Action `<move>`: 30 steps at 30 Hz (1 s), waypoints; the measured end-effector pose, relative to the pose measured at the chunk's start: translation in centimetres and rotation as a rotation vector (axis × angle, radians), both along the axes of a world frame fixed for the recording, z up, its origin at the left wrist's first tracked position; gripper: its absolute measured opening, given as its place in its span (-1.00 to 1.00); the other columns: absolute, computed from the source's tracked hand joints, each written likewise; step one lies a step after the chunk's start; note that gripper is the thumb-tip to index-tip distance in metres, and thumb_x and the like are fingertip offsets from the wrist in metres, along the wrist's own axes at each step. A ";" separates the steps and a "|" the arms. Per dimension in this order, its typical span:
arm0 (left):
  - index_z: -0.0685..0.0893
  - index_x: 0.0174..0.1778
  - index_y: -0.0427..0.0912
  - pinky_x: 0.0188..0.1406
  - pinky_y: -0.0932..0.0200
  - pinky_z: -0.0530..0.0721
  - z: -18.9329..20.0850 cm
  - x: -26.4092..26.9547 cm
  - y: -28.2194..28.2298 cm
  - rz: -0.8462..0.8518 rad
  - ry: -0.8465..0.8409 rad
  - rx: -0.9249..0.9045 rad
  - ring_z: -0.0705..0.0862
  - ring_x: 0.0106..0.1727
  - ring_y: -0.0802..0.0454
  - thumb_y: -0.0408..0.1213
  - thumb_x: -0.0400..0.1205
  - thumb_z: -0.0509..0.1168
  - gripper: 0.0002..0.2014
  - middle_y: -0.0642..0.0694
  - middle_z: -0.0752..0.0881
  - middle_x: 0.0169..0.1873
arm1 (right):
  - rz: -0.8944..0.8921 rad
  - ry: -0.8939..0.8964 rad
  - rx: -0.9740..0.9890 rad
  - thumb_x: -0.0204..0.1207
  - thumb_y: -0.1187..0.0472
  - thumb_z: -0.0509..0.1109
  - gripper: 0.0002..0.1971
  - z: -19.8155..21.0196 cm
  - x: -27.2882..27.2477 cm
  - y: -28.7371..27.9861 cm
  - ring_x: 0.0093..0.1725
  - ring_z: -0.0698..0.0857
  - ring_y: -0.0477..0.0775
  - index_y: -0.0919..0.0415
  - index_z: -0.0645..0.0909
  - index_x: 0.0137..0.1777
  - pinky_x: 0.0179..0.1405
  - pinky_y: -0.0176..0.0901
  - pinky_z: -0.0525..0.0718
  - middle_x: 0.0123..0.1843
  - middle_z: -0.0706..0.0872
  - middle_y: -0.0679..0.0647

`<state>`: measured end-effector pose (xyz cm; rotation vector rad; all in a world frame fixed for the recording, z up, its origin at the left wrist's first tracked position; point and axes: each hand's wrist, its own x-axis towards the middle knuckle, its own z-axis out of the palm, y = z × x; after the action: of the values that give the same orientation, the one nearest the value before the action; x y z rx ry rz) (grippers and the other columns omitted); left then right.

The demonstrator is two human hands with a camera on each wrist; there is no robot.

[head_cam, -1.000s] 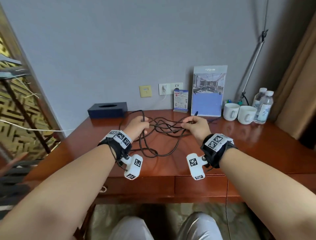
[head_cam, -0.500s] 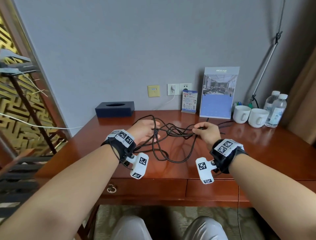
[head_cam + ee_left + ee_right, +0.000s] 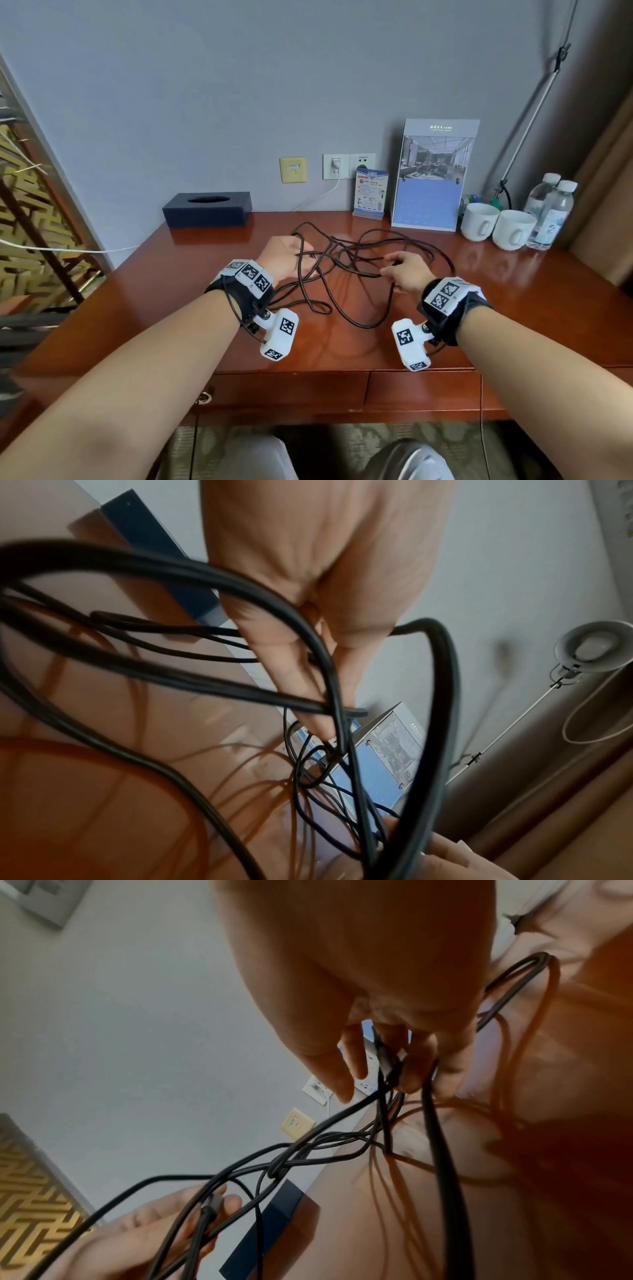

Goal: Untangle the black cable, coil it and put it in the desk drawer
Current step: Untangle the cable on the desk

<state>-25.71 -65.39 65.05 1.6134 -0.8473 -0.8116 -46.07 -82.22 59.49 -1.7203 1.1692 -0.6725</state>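
Tangled black cable (image 3: 356,274) held above tabletop (image 3: 513,301).
Left hand (image 3: 284,255) and right hand (image 3: 407,272) each grip strands at frame centre; card lettering at upper right is illegible.

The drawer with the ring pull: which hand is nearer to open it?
Left, probably. The ring pull sits below the left hand; the right hand is farther. Both grip the cable.

cable loops (image 3: 346,274) sprawl mid-desk; mugs (image 3: 496,226) back-right.
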 end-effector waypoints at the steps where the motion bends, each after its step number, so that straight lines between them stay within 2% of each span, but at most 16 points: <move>1: 0.68 -0.07 -0.30 -0.19 -0.01 0.84 0.0 0.1 -0.1 -0.004 -0.004 0.018 0.80 -0.20 -0.29 -0.67 0.50 0.42 -0.78 -0.37 0.75 -0.14 | 0.046 0.053 -0.009 0.45 0.30 0.53 -0.65 0.3 0.1 0.2 -0.27 0.60 0.03 0.16 0.63 0.23 -0.31 -0.17 0.59 -0.08 0.64 0.08; 3: 0.68 -0.07 -0.30 -0.02 -0.15 0.81 -0.2 0.1 -0.4 -0.026 -0.010 0.056 0.78 -0.07 -0.40 -0.67 0.50 0.42 -0.78 -0.44 0.73 -0.10 | 0.141 0.171 -0.062 0.48 0.25 0.52 -0.54 0.8 0.1 0.6 -0.14 0.61 -0.01 0.20 0.58 0.39 -0.17 -0.22 0.57 0.03 0.62 0.03; 5: 0.68 -0.04 -0.34 0.06 -0.19 0.78 -0.1 -0.1 -0.6 -0.036 0.004 0.083 0.78 -0.06 -0.40 -0.65 0.53 0.40 -0.82 -0.49 0.72 -0.06 | 0.209 0.303 -0.125 0.49 0.20 0.51 -0.45 1.2 0.3 1.2 0.25 0.63 0.12 0.21 0.52 0.48 0.20 -0.15 0.57 0.31 0.63 0.11; 6: 0.67 0.00 -0.37 -0.01 -0.12 0.81 0.0 -0.1 -0.9 -0.032 0.026 0.084 0.78 -0.11 -0.35 -0.62 0.58 0.36 -0.86 -0.47 0.73 -0.06 | 0.217 0.362 -0.162 0.48 0.17 0.51 -0.41 1.4 0.4 1.5 0.40 0.56 0.17 0.17 0.49 0.52 0.36 -0.08 0.53 0.43 0.58 0.16; 8: 0.65 0.07 -0.40 -0.24 0.03 0.82 0.6 -0.6 -1.0 -0.002 0.088 0.079 0.76 -0.23 -0.25 -0.52 0.70 0.23 -0.88 -0.40 0.73 -0.08 | 0.186 0.435 -0.206 0.43 0.11 0.51 -0.36 1.9 0.5 2.0 0.53 0.43 0.30 0.01 0.47 0.53 0.49 0.06 0.47 0.56 0.43 0.27; 10: 0.62 0.15 -0.38 -0.20 -0.04 0.81 1.0 -0.9 -0.9 0.005 0.128 0.090 0.76 -0.20 -0.26 -0.46 0.74 0.11 -0.80 -0.35 0.71 0.00 | 0.203 0.462 -0.253 0.42 0.09 0.49 -0.40 2.7 0.4 3.0 0.60 0.31 0.37 -0.10 0.50 0.50 0.55 0.09 0.39 0.65 0.24 0.28; 11: 0.60 0.20 -0.37 -0.10 -0.10 0.79 1.1 -1.0 -0.7 -0.013 0.130 0.106 0.77 -0.14 -0.28 -0.44 0.75 0.08 -0.77 -0.31 0.71 0.05 | 0.238 0.463 -0.283 0.44 0.07 0.49 -0.46 3.1 0.5 3.6 0.57 0.34 0.36 -0.10 0.54 0.45 0.54 0.07 0.39 0.65 0.25 0.26; 12: 0.59 0.24 -0.35 -0.04 -0.14 0.77 1.2 -1.0 -0.5 -0.029 0.133 0.126 0.77 -0.09 -0.30 -0.44 0.74 0.06 -0.75 -0.26 0.71 0.10 | 0.280 0.453 -0.304 0.46 0.06 0.49 -0.54 3.5 0.6 4.2 0.49 0.46 0.29 -0.07 0.60 0.38 0.48 0.02 0.45 0.57 0.39 0.23; 14: 0.57 0.25 -0.30 -0.01 -0.15 0.76 1.4 -0.8 0.3 -0.043 0.147 0.168 0.78 -0.08 -0.29 -0.41 0.73 0.08 -0.75 -0.20 0.70 0.17 | 0.380 0.398 -0.290 0.50 0.06 0.50 -0.71 4.0 0.8 5.6 0.16 0.68 0.08 0.04 0.70 0.20 0.18 -0.11 0.61 0.20 0.70 0.09; 16: 0.60 0.18 -0.27 0.06 -0.20 0.76 1.4 -0.6 1.1 -0.040 0.129 0.196 0.80 -0.08 -0.29 -0.30 0.72 0.11 -0.78 -0.21 0.73 0.16 | 0.476 0.353 -0.189 0.53 0.10 0.50 -0.78 4.1 1.2 7.1 -0.25 0.65 -0.06 0.15 0.72 0.11 -0.19 -0.26 0.62 -0.20 0.70 0.00; 18: 0.61 0.13 -0.24 0.14 -0.22 0.74 1.3 -0.5 1.7 -0.032 0.095 0.203 0.79 -0.03 -0.30 -0.18 0.70 0.15 -0.76 -0.23 0.74 0.12 | 0.549 0.375 -0.104 0.54 0.13 0.51 -0.75 3.6 1.6 8.1 -0.42 0.56 -0.05 0.22 0.69 0.15 -0.37 -0.28 0.61 -0.29 0.66 0.11; 20: 0.57 0.22 -0.22 0.18 -0.16 0.71 1.2 -0.8 2.3 -0.027 0.063 0.219 0.76 -0.03 -0.24 -0.14 0.69 0.21 -0.73 -0.22 0.72 0.13 | 0.568 0.434 -0.101 0.50 0.11 0.54 -0.73 2.8 2.0 8.7 -0.38 0.58 -0.01 0.20 0.69 0.14 -0.34 -0.22 0.61 -0.23 0.71 0.17; 22: 0.57 0.26 -0.20 0.12 -0.05 0.67 0.7 -1.2 2.7 -0.030 -0.009 0.235 0.72 -0.04 -0.12 -0.16 0.67 0.27 -0.71 -0.20 0.71 0.14 | 0.546 0.503 -0.154 0.45 0.08 0.58 -0.73 2.0 2.3 9.2 -0.23 0.62 0.00 0.12 0.68 0.09 -0.20 -0.19 0.56 -0.18 0.73 -0.01; 24: 0.65 0.22 -0.23 -0.08 0.11 0.60 0.1 -1.6 3.2 -0.032 -0.157 0.263 0.65 -0.09 -0.03 -0.16 0.64 0.33 -0.70 -0.17 0.72 0.05 | 0.528 0.591 -0.248 0.43 0.05 0.58 -0.68 1.5 2.4 9.7 -0.01 0.61 0.00 0.11 0.69 0.15 0.03 -0.18 0.47 -0.07 0.66 -0.11; 26: 0.69 0.03 -0.23 -0.27 0.18 0.50 -0.7 -1.7 3.6 -0.061 -0.312 0.282 0.57 -0.22 -0.02 -0.08 0.60 0.38 -0.73 -0.15 0.65 -0.13 | 0.516 0.623 -0.292 0.40 0.06 0.60 -0.62 1.1 2.3 10.2 0.09 0.61 0.02 0.14 0.69 0.18 0.13 -0.13 0.45 0.02 0.64 -0.09; 30: 0.54 -0.31 -0.11 -0.26 0.11 0.45 -1.9 -2.1 4.2 -0.110 -0.501 0.371 0.51 -0.34 -0.02 0.23 0.39 0.43 -0.55 -0.08 0.53 -0.41 | 0.520 0.644 -0.339 0.33 0.08 0.63 -0.72 0.2 1.8 10.6 -0.01 0.64 0.05 0.18 0.73 -0.03 -0.04 -0.17 0.53 -0.06 0.69 -0.02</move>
<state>-27.82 -61.20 63.11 2.1651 -1.1956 -0.6744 -44.24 -71.59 59.67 -2.5158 0.9709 0.0249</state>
